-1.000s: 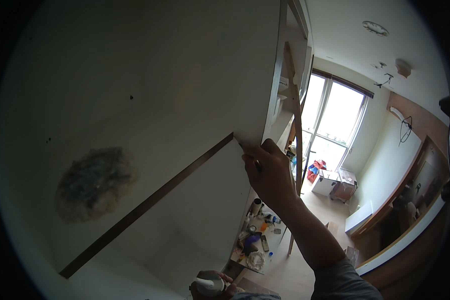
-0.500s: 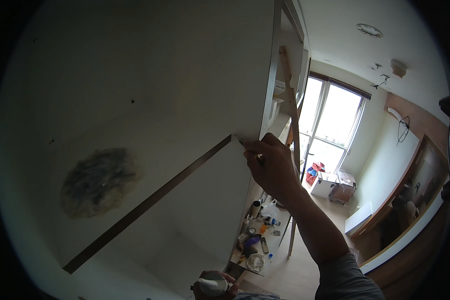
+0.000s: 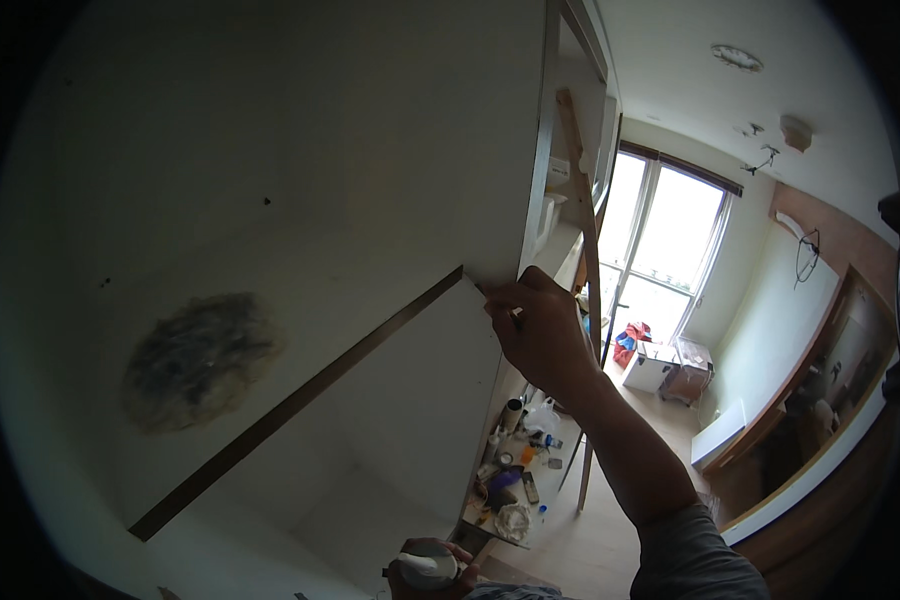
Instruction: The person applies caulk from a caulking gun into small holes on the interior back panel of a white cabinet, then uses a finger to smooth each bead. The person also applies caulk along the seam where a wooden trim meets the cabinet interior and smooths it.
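Note:
My right hand (image 3: 542, 325) is raised at the middle of the view, its fingers pinched round a slim small tool (image 3: 477, 286). The tool's light tip meets the white panel at the upper end of a dark brown edge strip (image 3: 305, 400); whether it is a brush or a small knife I cannot make out. That strip runs slanting along a shelf edge inside a white cabinet. Low in the view, my left hand (image 3: 462, 574) is wrapped round a round pale container (image 3: 428, 566) with something white at its top.
A dark smudged patch (image 3: 205, 360) marks the cabinet's white back. On the right, a cluttered worktop (image 3: 515, 480) holds tape, bottles and a plastic bag. Beyond it stand a leaning wooden strip (image 3: 590, 240), boxes (image 3: 670, 368) on the floor and a bright window (image 3: 665, 230).
Hardly anything differs. My right hand remains at the strip's upper end, and the container in my left hand has tilted slightly.

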